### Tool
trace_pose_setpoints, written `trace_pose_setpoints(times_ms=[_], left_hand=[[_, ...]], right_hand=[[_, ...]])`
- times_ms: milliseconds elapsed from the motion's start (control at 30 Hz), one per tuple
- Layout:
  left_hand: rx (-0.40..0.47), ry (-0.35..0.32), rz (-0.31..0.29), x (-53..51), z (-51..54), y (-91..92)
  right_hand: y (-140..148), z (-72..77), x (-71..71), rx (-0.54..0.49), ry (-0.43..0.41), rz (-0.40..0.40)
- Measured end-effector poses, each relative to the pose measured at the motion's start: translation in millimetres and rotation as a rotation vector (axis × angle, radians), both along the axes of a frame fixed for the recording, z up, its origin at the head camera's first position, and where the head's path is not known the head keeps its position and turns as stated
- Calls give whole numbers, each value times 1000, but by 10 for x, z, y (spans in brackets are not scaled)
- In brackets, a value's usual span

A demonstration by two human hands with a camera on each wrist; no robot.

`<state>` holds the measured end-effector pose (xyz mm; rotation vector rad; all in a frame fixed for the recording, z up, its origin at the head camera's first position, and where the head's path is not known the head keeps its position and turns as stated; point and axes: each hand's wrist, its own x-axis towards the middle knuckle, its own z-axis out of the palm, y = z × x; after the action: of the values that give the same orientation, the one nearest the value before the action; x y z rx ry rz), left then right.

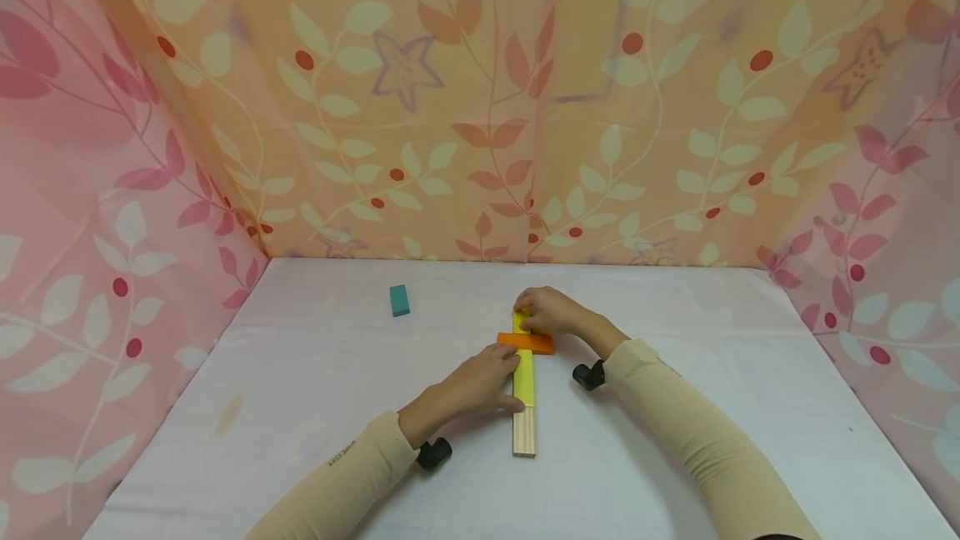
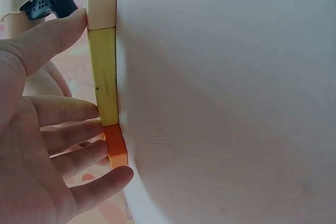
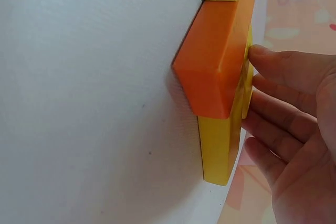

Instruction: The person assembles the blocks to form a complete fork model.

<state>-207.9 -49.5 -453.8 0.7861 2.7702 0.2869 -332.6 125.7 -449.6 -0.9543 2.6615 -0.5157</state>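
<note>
Behind both hands, a floral cloth wall (image 1: pixel 450 107) in orange and pink; beneath them, a table (image 1: pixel 225 390) with white cloth cover. Next, the left hand (image 1: pixel 476 379), grasping nothing, rather straight, only with fingertips at the blocks; and the right hand (image 1: pixel 553 312), with thumb and fingertips in a pinch.

At the left fingertips, an orange rectangular wooden block (image 1: pixel 536 344), laid crosswise. Between left thumb and fingers, a light yellow-green rectangular wooden block (image 1: pixel 524 377), touching the orange one. Nearer than the left thumb, a pale unpainted rectangular wooden block (image 1: pixel 524 433), end to end with it. Under the right hand, a yellow rectangular wooden block (image 3: pixel 215 150). Beyond the left hand, well apart, a teal rectangular block (image 1: pixel 400 300). In the right pinch, apparently, another yellow piece (image 3: pixel 247 90), mostly hidden; cannot tell whether resting on the yellow block or just behind.

Possible troubles, in judgement: orange block turned askew, from uneven left fingertip pressure; gaps, from dragging of the left thumb; yellow piece set crooked, from too early loosening of the right pinch.
</note>
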Motion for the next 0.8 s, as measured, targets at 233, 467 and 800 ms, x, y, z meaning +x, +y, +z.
trace_pose_setpoints(times_ms=[233,467,800], left_hand=[[1,1,1,-3,8,-1],[6,-11,9,-8,-10,5],[8,-2,-3,-16,-12,0]], right_hand=[[-8,-12,4,-17,-5,-14],[-8,-18,12,-27,-9,-24],[-3,-22,17,-21,-4,-29]])
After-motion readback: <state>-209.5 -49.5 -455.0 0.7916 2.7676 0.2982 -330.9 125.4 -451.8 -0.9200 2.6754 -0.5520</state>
